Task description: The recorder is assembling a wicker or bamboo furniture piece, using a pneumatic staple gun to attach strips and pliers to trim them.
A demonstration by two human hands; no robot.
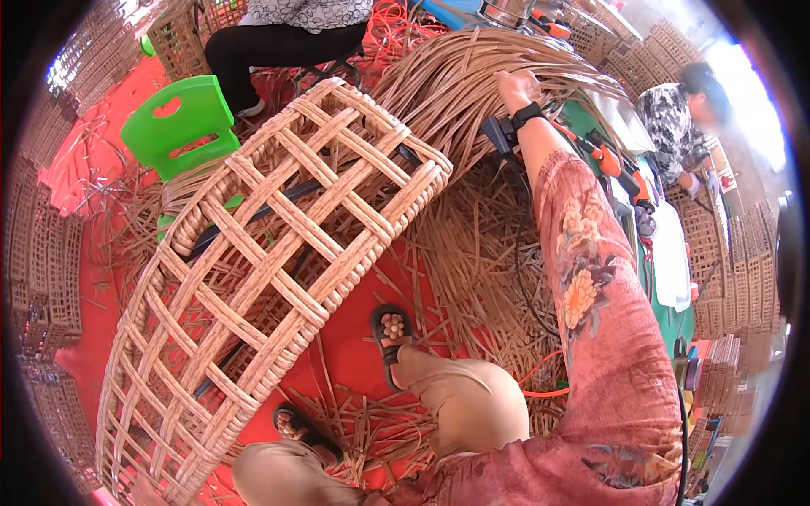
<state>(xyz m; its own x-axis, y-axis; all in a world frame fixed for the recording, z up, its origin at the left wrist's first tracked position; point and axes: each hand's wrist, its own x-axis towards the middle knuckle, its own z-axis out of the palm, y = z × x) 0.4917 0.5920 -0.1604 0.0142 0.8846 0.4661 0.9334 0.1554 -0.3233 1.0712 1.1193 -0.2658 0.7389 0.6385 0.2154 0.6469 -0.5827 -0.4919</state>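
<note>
My right hand [516, 89], with a black band at its wrist, reaches to the far bundle of long brown rattan-like strips [456, 72]. Its fingers curl closed on strips at the top of the bundle. A woven lattice basket frame [278, 228] with thick wrapped edges stands tilted across the left of the view. Through its lattice at the lower left edge shows a skin-toned patch, perhaps my left hand [145, 491]; its fingers cannot be made out. Just below my right wrist is a black object [499, 135], its kind unclear.
A green plastic chair [181, 126] stands behind the frame, near a seated person [287, 42]. Orange-and-black tools [612, 164] lie on a bench at right, before another person [675, 118]. Loose strips litter the red floor [346, 363]; stacked woven pieces [42, 253] line the sides.
</note>
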